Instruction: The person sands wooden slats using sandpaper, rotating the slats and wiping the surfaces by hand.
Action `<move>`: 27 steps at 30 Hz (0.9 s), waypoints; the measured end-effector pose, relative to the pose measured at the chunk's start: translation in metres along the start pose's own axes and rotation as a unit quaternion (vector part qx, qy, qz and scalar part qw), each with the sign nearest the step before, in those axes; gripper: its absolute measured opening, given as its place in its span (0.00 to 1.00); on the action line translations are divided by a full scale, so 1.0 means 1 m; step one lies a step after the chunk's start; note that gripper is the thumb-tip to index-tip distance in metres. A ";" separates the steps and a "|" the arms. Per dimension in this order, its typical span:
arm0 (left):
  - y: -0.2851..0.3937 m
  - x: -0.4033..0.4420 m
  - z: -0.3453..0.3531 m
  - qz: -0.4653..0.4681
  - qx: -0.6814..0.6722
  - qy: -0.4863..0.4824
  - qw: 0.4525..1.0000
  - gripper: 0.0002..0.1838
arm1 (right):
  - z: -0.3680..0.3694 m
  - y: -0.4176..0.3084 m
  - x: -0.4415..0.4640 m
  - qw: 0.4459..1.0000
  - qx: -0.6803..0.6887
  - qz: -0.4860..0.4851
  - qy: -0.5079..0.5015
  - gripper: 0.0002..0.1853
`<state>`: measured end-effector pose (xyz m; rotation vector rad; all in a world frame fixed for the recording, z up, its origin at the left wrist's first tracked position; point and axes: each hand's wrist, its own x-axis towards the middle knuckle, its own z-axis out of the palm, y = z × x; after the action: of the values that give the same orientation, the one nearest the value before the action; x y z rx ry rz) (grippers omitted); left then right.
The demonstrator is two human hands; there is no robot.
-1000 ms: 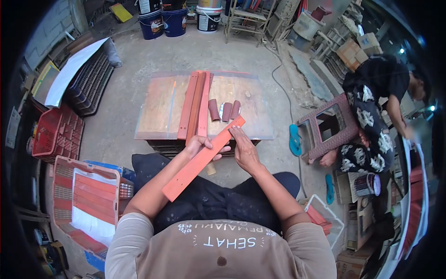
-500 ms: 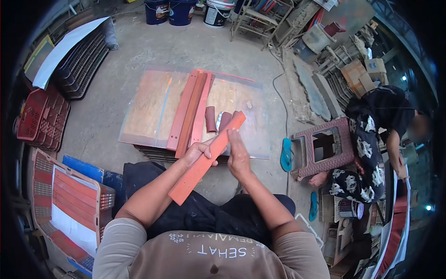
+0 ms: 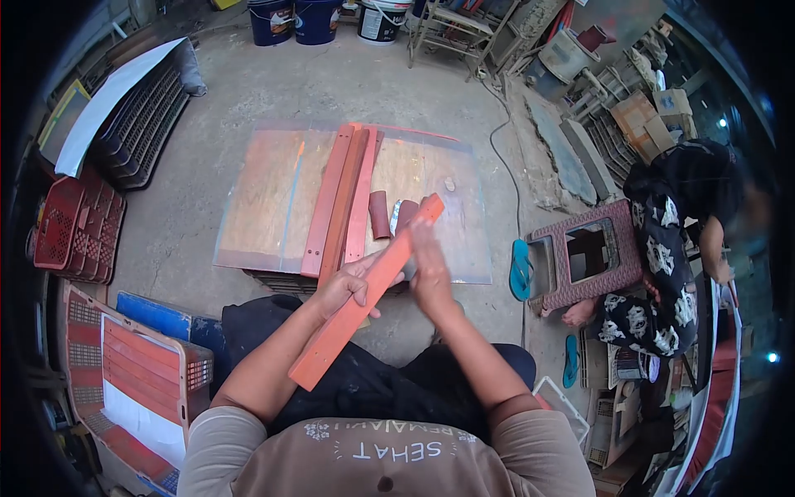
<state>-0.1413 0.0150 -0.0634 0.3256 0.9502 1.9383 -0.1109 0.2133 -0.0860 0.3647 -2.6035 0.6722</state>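
Note:
My left hand (image 3: 348, 286) is closed around the middle of an orange-painted wooden slat (image 3: 373, 282), which lies slantwise above my lap. Along the upper right edge of this slat presses my right hand (image 3: 431, 269), its fingers together and blurred by motion. Whatever may be under those fingers is hidden. Beyond my hands, several reddish painted slats (image 3: 338, 199) lie side by side on a plastic-covered board (image 3: 269, 190). Rolled brown pieces that look like sandpaper (image 3: 378, 215) rest on the board to the right of the slats, partly behind the held slat.
To my left, a tilted crate (image 3: 195, 373) holds more orange slats on white paper. Red (image 3: 83, 219) and dark crates (image 3: 145, 137) stand farther out. At right are a plastic stool (image 3: 592, 257), teal sandals (image 3: 520, 269) and a crouching person (image 3: 662, 248). Buckets (image 3: 315, 21) line the back.
The held slat has tilted steeper, its near end shifting down and left, with its narrow side edge showing more. My right hand has moved slightly along its edge. My left hand keeps its grip.

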 end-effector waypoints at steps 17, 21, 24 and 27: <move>-0.018 0.018 -0.003 -0.075 0.042 0.069 0.994 0.47 | 0.017 0.006 -0.018 0.997 -0.015 0.062 -0.042 0.36; -0.042 0.047 -0.004 -0.066 -0.009 0.106 0.992 0.41 | 0.016 0.033 -0.021 0.992 -0.037 0.112 -0.031 0.33; -0.059 0.069 -0.016 -0.072 0.036 0.145 0.986 0.38 | 0.022 0.056 -0.023 0.983 -0.036 0.179 -0.021 0.31; -0.068 0.091 -0.012 0.023 0.032 0.193 0.981 0.37 | 0.024 0.064 -0.021 0.974 -0.053 0.218 -0.019 0.33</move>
<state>-0.1543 0.1032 -0.1345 0.0044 1.2647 2.0573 -0.1232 0.2582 -0.1404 -0.2408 -2.7655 0.6639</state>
